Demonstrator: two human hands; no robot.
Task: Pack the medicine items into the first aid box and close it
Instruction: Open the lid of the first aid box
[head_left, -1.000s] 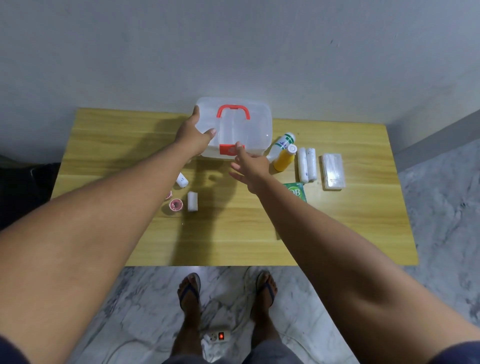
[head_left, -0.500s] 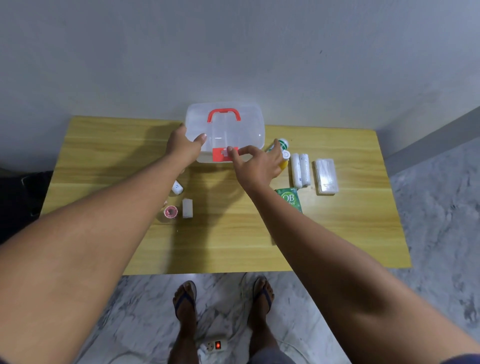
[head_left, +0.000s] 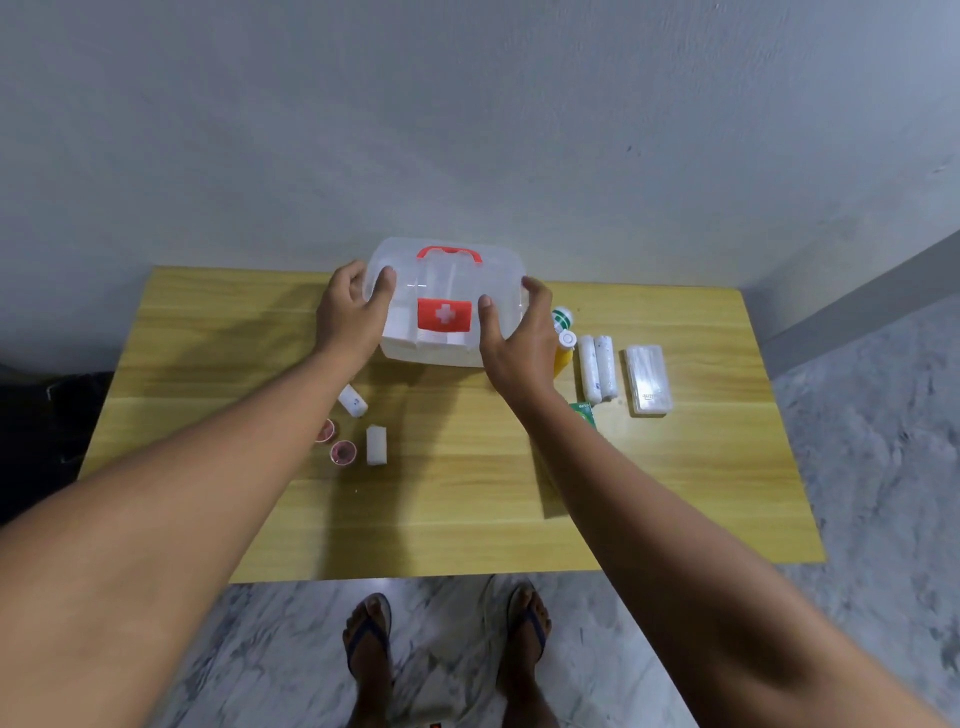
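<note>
The left hand grasps the left end of the box, with the thumb on the front and the fingers around the corner. The right hand grasps the right end in the same way, thumb on the front beside the red latch with a white cross. The box is clear plastic with a red handle on top. It stands at the 12 o'clock edge of the wooden surface, near the wall, and its lid looks tilted toward the person.

At 3 o'clock of the box, partly behind the right hand, are a white bottle with a green band and a yellow bottle. Further to 3 o'clock lie two white rolls side by side, then a clear flat pack. A green packet shows just beside the right wrist.

At 7 o'clock of the box, beside the left forearm, are a small white tube, two small pink cups, and a white gauze roll.

Below the surface, two feet in sandals stand on the marble floor.
</note>
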